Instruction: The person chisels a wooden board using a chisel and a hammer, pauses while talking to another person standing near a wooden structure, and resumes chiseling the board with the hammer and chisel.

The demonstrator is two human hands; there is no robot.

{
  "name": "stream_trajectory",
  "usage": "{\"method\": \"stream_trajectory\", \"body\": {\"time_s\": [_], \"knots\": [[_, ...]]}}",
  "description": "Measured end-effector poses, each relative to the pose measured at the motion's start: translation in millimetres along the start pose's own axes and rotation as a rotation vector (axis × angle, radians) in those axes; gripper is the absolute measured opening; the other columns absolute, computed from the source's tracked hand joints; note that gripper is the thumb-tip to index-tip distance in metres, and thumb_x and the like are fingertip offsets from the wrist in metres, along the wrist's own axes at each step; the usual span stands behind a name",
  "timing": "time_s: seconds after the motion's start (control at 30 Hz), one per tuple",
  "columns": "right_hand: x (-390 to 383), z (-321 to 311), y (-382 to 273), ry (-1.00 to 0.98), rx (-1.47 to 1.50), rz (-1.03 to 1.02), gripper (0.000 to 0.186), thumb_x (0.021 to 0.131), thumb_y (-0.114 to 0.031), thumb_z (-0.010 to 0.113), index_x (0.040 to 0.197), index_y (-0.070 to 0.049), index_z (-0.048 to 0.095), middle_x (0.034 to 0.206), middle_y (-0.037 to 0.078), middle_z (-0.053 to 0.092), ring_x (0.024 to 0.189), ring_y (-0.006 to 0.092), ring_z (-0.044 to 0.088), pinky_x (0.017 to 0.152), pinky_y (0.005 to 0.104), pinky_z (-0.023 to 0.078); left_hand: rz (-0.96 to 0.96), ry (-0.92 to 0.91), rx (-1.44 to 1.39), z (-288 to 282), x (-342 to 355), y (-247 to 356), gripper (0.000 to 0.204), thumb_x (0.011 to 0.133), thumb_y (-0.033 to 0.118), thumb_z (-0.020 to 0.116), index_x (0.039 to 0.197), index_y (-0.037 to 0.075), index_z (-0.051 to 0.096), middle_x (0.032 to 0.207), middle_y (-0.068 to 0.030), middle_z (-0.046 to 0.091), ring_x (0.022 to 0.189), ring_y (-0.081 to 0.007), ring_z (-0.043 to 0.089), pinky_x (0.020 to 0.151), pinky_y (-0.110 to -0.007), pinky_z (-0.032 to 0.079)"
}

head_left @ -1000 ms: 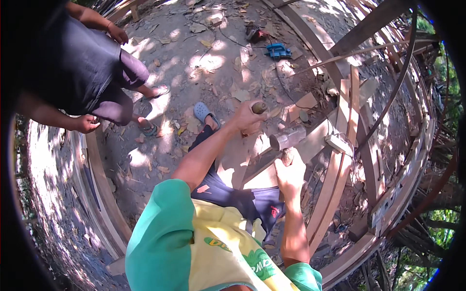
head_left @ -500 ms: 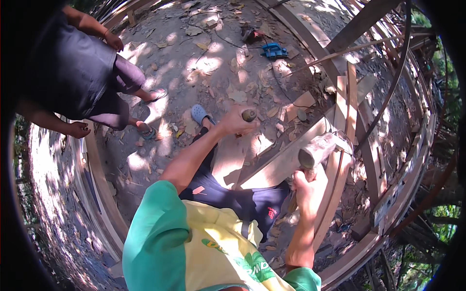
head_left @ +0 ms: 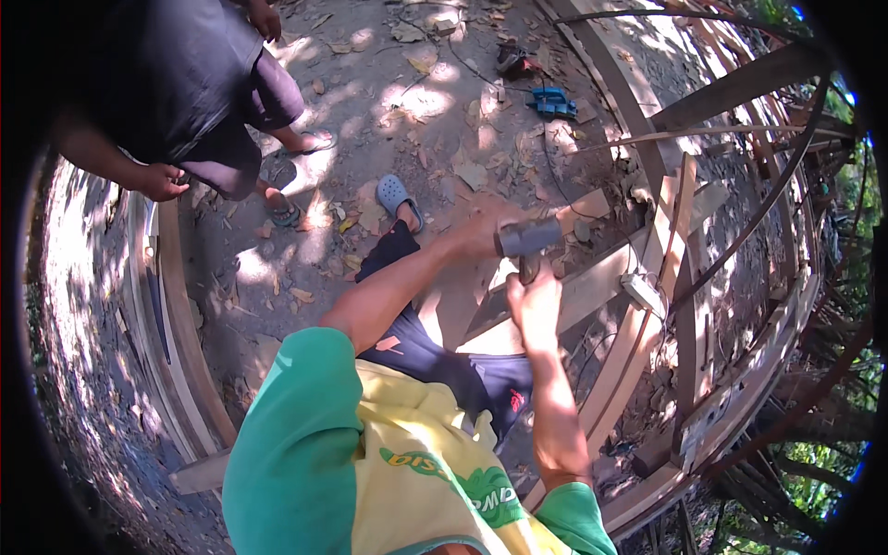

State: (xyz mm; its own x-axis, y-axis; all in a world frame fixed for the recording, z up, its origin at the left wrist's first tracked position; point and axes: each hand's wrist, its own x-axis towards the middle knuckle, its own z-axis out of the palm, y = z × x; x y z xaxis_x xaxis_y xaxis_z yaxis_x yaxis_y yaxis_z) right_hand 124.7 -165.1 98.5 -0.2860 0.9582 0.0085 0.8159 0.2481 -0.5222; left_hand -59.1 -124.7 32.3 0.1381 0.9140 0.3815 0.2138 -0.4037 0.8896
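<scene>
**Hammer [head_left: 529, 239] in the right hand [head_left: 536, 303], its head in front of the left hand [head_left: 476, 233]**

We see the right fist closed round the hammer's handle, just below the metal head. That head covers the left hand's fingers, so we cannot tell their grip, nor whether head and hand touch. Beneath, we find a pale plank [head_left: 592, 280] reaching from the person's lap toward the crossed timbers. A gray clog [head_left: 392, 192] shows beyond the left forearm. On the leaf-strewn ground [head_left: 342, 176] we spot a blue power tool [head_left: 552, 102]; a co-worker [head_left: 199, 88] stands at upper left.
</scene>
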Motion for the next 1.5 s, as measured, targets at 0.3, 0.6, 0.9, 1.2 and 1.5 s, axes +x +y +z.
{"method": "stream_trajectory", "body": {"time_s": [0.3, 0.6, 0.9, 1.2, 1.5], "knots": [[-34, -57, 1, -0.021, 0.602, -0.114, 0.015, 0.081, -0.003, 0.065, 0.093, 0.004, 0.060, 0.069, 0.009, 0.057, 0.061, 0.0132, 0.049, 0.061, 0.0305, 0.047, -0.526, 0.295, -0.283, -21, 26, -20, 0.023, 0.081, 0.021, 0.080, 0.089, 0.005, 0.065, 0.076, 0.0010, 0.060, 0.070, -0.0101, 0.055, 0.065, -0.030, 0.045], [-36, -237, -45, 0.548, 0.833, -0.048, 0.013, 0.089, -0.001, 0.062, 0.092, -0.004, 0.049, 0.065, 0.004, 0.048, 0.049, 0.0121, 0.047, 0.044, 0.0271, 0.041, -0.169, 0.150, 0.087, 2, -13, 19, 0.043, 0.081, 0.026, 0.084, 0.109, -0.001, 0.065, 0.086, -0.0028, 0.065, 0.082, -0.0141, 0.062, 0.077, -0.032, 0.049], [1, -289, -90, 0.807, 1.126, -0.945, 0.017, 0.092, -0.022, 0.052, 0.088, -0.006, 0.050, 0.070, 0.006, 0.050, 0.063, 0.0186, 0.052, 0.062, 0.0303, 0.044, -0.368, -0.021, -0.082, -11, -18, 44, 0.033, 0.081, 0.027, 0.082, 0.095, 0.000, 0.070, 0.082, -0.0065, 0.067, 0.076, -0.0120, 0.057, 0.074, -0.034, 0.049], [-25, -36, -24, -0.083, 0.505, -0.134, 0.022, 0.081, -0.010, 0.066, 0.098, 0.001, 0.059, 0.071, 0.003, 0.050, 0.068, 0.0132, 0.041, 0.064, 0.0300, 0.043, -0.087, 0.196, -0.176, 11, -7, 15, 0.022, 0.081, 0.020, 0.078, 0.091, 0.004, 0.067, 0.074, 0.0022, 0.064, 0.067, -0.0069, 0.054, 0.061, -0.029, 0.046], [-67, -102, -16, -0.052, 0.753, 0.344, 0.012, 0.081, -0.002, 0.065, 0.093, 0.000, 0.064, 0.067, 0.002, 0.059, 0.053, 0.0106, 0.051, 0.053, 0.0285, 0.044, -0.475, 0.021, -0.354, -16, -24, -37, 0.026, 0.084, 0.019, 0.080, 0.081, 0.005, 0.058, 0.062, 0.0023, 0.051, 0.056, -0.0078, 0.049, 0.053, -0.027, 0.040]]}}
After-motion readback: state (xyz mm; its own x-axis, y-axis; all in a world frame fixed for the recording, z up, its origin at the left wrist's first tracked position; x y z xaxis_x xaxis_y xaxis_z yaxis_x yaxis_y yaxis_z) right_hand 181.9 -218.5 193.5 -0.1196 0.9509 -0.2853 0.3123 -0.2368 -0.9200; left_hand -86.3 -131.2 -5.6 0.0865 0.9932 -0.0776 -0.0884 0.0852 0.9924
